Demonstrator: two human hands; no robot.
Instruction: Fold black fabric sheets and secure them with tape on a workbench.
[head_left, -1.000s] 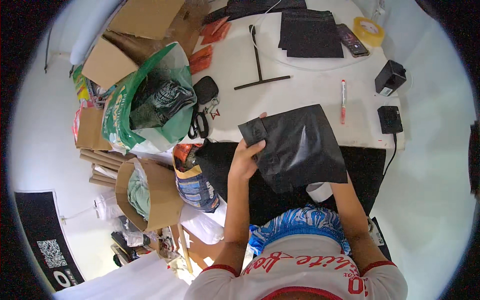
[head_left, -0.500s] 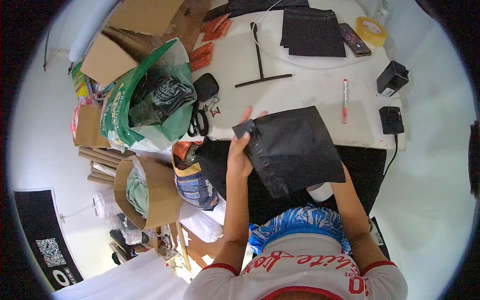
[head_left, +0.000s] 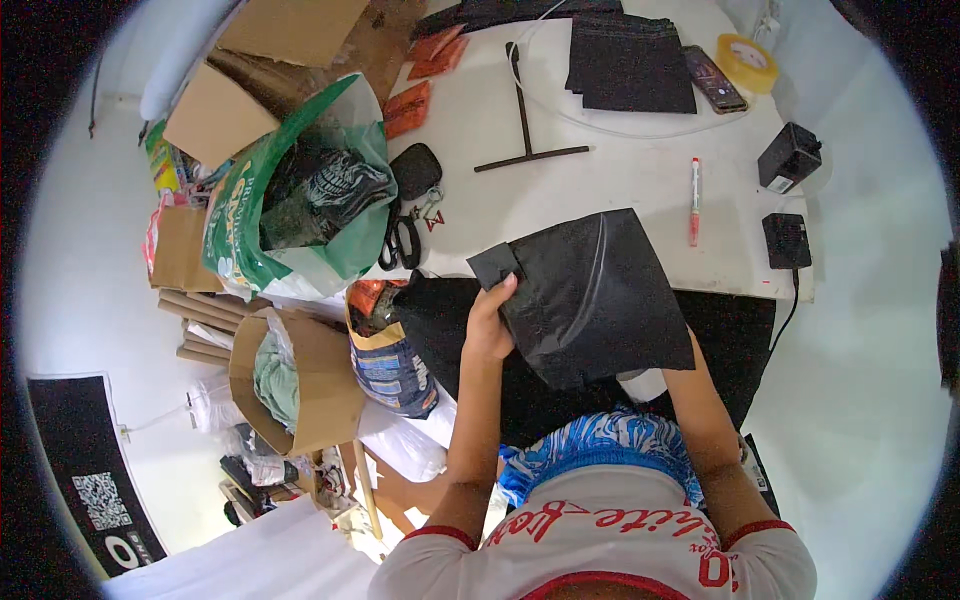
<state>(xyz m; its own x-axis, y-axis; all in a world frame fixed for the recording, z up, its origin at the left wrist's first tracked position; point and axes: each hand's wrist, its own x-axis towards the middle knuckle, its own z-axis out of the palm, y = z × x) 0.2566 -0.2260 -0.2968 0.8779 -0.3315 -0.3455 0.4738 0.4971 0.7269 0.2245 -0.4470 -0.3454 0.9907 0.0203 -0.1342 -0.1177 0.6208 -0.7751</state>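
Holding a black plastic bag (head_left: 590, 295) above the white worktop (head_left: 610, 180), left hand (head_left: 490, 320) clamped on its folded corner (right hand hidden beneath); smoothing it likely comes next.

A red pen (head_left: 694, 198) lies near the white table's (head_left: 620, 180) right edge, beside two black adapters (head_left: 788, 157). Tape roll (head_left: 750, 62) sits at the far corner. Scissors (head_left: 401, 240) rest at the left edge.

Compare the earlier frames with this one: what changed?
The black bag was turned and spread flatter in front of the person. The left hand moved its grip to the bag's folded left corner. The right hand stays hidden behind the bag. Pen, scissors and table unchanged.
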